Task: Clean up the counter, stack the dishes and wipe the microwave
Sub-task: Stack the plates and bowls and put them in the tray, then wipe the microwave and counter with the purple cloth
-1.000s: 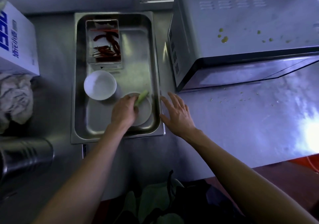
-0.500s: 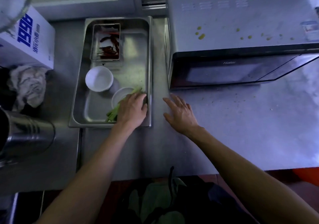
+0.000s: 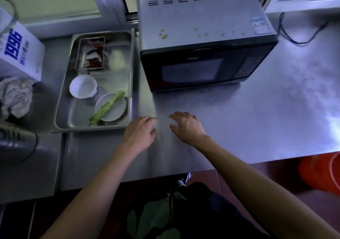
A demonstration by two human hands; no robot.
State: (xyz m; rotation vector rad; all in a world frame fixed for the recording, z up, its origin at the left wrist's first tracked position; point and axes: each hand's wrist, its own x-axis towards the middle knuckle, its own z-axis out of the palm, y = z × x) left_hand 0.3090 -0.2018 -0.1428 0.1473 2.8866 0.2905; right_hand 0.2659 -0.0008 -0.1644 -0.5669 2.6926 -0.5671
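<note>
Sweeping the crumbs comes next, we think. Our left hand [image 3: 140, 132] and right hand [image 3: 185, 126] lie empty on the counter [image 3: 239, 128] near its front edge, fingers loose. We should push crumbs together gently. The microwave [image 3: 202, 42] stands at the back edge. Half a second ago our left hand held the green stalk [image 3: 106, 108]; now it lies on the plate [image 3: 112, 108] in the tray [image 3: 60, 110].
</note>
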